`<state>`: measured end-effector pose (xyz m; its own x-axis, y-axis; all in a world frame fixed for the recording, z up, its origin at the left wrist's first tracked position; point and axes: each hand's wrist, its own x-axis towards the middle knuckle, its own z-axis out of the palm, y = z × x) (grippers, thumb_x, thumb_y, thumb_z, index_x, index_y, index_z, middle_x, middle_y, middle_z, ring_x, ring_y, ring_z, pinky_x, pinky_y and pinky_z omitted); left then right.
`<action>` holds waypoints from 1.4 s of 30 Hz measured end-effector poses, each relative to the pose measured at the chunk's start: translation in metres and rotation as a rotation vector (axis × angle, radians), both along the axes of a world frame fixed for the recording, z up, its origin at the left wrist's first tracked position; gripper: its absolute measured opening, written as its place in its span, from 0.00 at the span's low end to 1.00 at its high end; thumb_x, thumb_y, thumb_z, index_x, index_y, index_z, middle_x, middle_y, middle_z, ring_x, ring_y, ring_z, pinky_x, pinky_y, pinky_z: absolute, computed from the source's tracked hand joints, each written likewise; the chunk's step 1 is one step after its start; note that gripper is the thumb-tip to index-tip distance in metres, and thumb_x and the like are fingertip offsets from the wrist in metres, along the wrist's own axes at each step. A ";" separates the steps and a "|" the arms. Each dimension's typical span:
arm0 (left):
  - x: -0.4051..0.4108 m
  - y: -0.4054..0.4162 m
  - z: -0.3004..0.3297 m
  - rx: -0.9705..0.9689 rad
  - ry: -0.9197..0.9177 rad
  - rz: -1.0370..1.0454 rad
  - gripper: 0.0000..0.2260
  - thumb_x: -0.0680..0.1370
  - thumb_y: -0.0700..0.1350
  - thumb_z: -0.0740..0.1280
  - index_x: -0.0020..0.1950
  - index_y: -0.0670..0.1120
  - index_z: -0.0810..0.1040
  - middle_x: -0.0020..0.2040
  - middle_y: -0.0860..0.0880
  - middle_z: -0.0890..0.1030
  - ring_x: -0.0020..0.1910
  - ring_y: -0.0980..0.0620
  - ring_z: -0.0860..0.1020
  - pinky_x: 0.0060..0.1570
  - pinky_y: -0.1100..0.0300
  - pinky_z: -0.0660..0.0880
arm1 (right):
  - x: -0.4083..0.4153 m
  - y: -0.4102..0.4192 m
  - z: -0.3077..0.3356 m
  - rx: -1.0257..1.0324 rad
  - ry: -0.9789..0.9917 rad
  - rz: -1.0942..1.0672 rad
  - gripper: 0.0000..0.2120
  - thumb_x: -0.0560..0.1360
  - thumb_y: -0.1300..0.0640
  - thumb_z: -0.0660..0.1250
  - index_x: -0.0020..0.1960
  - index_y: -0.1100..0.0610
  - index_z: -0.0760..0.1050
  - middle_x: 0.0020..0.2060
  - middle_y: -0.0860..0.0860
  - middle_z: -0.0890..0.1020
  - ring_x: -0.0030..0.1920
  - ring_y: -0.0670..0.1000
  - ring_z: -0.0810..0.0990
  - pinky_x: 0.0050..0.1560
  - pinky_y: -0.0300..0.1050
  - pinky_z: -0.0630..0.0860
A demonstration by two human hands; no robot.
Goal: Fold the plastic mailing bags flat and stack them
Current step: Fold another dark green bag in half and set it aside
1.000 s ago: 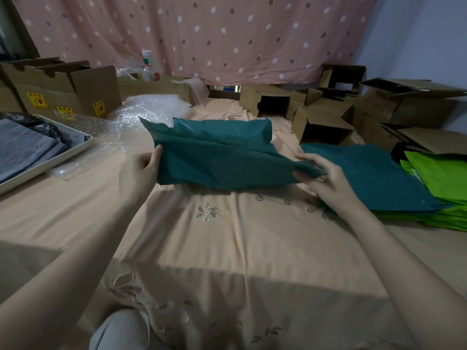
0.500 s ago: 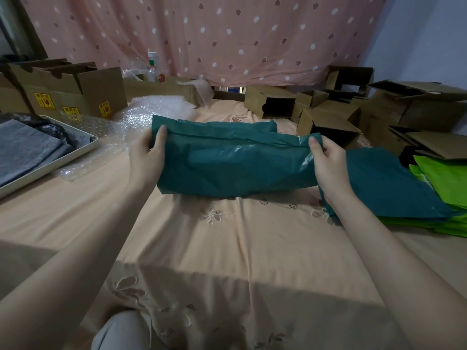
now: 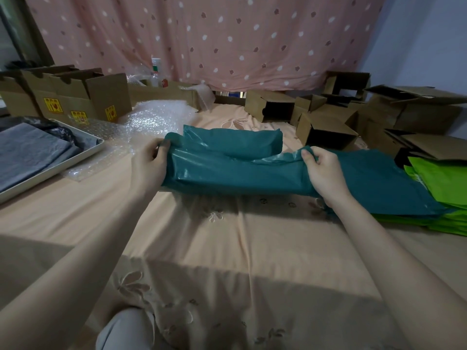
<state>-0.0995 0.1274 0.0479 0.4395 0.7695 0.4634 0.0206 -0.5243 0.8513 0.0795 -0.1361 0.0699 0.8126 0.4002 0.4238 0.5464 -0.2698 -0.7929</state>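
Peach bedsheet [image 3: 227, 248] covers the bed. Left hand [image 3: 149, 168] pinches the teal mailing bag [image 3: 227, 173] at its 9 o'clock end; right hand [image 3: 323, 173] grips its 3 o'clock end. Stacked teal bags [image 3: 391, 185] and green bags [image 3: 444, 183] lie at 3 o'clock.

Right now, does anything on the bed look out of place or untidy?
Mostly tidy. The teal bag held between left hand and right hand is wrinkled and uneven, not yet flat. Loose bubble wrap lies crumpled near the tray.
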 end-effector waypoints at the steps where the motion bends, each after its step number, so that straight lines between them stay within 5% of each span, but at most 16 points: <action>1: -0.001 0.000 0.001 0.021 0.000 0.015 0.11 0.80 0.47 0.58 0.52 0.46 0.80 0.45 0.49 0.80 0.45 0.52 0.75 0.44 0.58 0.69 | 0.000 0.000 0.001 0.010 -0.009 -0.011 0.13 0.80 0.55 0.59 0.46 0.62 0.77 0.42 0.61 0.81 0.46 0.60 0.79 0.46 0.54 0.75; 7: 0.007 0.007 0.006 0.076 -0.002 0.085 0.13 0.81 0.50 0.58 0.43 0.46 0.77 0.38 0.48 0.77 0.35 0.55 0.71 0.34 0.60 0.65 | 0.005 0.007 0.008 0.051 -0.118 -0.104 0.10 0.79 0.55 0.61 0.52 0.59 0.78 0.43 0.50 0.81 0.46 0.49 0.78 0.46 0.42 0.71; 12: 0.021 0.019 0.009 0.126 0.045 0.142 0.15 0.81 0.52 0.55 0.41 0.46 0.74 0.37 0.47 0.76 0.38 0.48 0.71 0.35 0.54 0.62 | 0.024 0.024 0.004 0.047 -0.170 -0.160 0.12 0.79 0.52 0.61 0.43 0.59 0.76 0.34 0.59 0.80 0.38 0.57 0.77 0.43 0.49 0.71; 20: 0.056 0.046 0.004 0.070 0.049 0.133 0.15 0.80 0.50 0.59 0.49 0.41 0.81 0.42 0.44 0.76 0.41 0.49 0.71 0.38 0.60 0.59 | 0.063 0.053 0.003 0.053 -0.173 -0.226 0.10 0.76 0.54 0.66 0.43 0.61 0.77 0.33 0.56 0.81 0.38 0.58 0.79 0.46 0.51 0.75; 25: 0.079 0.059 0.008 -0.073 -0.035 0.144 0.12 0.77 0.51 0.64 0.54 0.47 0.82 0.47 0.50 0.82 0.47 0.50 0.78 0.48 0.56 0.75 | 0.090 0.072 0.005 0.038 -0.172 -0.270 0.09 0.76 0.54 0.67 0.44 0.60 0.79 0.33 0.52 0.80 0.39 0.54 0.80 0.47 0.50 0.75; 31: 0.104 0.075 0.011 -0.309 -0.077 0.083 0.08 0.74 0.52 0.70 0.50 0.50 0.82 0.42 0.51 0.81 0.40 0.55 0.77 0.41 0.64 0.73 | 0.121 0.094 0.004 0.015 -0.082 -0.281 0.08 0.76 0.54 0.67 0.45 0.59 0.79 0.37 0.51 0.79 0.43 0.50 0.76 0.45 0.40 0.68; 37: 0.116 0.091 0.002 -0.591 -0.081 -0.052 0.09 0.74 0.50 0.70 0.51 0.47 0.79 0.39 0.50 0.79 0.37 0.53 0.77 0.36 0.62 0.75 | 0.136 0.111 -0.004 -0.011 0.068 -0.219 0.06 0.76 0.56 0.67 0.47 0.59 0.78 0.40 0.51 0.78 0.45 0.49 0.76 0.47 0.39 0.68; 42: 0.117 0.100 -0.005 -0.636 -0.037 -0.117 0.09 0.75 0.48 0.69 0.51 0.44 0.80 0.37 0.48 0.82 0.33 0.51 0.80 0.31 0.63 0.79 | 0.141 0.119 -0.006 -0.029 0.142 -0.194 0.04 0.76 0.56 0.66 0.49 0.55 0.74 0.46 0.50 0.76 0.49 0.50 0.74 0.51 0.43 0.69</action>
<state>0.0173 0.2276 0.0425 0.5298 0.8465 -0.0512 -0.0411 0.0860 0.9954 0.2202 -0.0173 0.0635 0.9261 0.2409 0.2902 0.3654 -0.3823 -0.8487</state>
